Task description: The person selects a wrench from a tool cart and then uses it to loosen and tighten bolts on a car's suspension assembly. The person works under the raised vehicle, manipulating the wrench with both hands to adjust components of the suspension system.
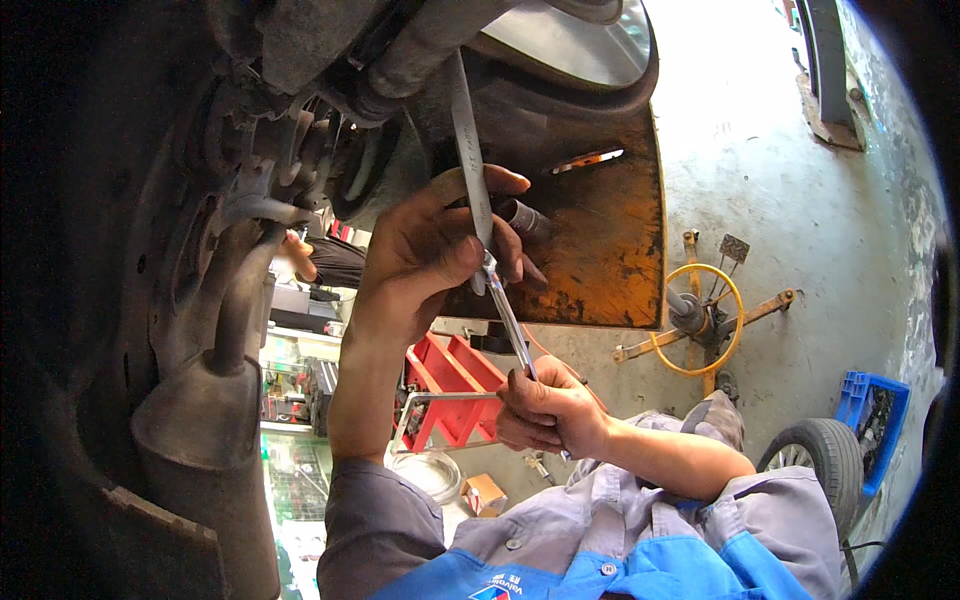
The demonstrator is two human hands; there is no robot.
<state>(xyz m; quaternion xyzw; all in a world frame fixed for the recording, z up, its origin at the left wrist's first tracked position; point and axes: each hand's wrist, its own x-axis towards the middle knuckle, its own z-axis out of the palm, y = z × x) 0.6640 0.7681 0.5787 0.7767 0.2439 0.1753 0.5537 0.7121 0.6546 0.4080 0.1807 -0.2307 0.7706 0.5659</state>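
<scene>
Beneath a raised car, my left hand (442,244) grips a long flat steel tool (472,165) with stamped writing on it. The tool's upper end reaches up among the underbody parts. Lower down, my right hand (555,412) is shut around the shank of a chrome wrench (510,319). Its upper end meets the flat tool's lower part by my left thumb; whether they are hooked together I cannot tell. Behind my left fingers a short metal cylinder (527,220) shows against an orange, rust-marked steel plate (600,262). A shiny round metal surface (585,45) lies above the plate.
An exhaust muffler (199,420) hangs at the left. Below are a red metal rack (454,379), a coiled hose (431,476) and a cardboard box (486,495). A yellow wheeled stand (697,319), a car wheel (814,465) and a blue crate (874,427) stand right. Another person (330,259) is partly visible.
</scene>
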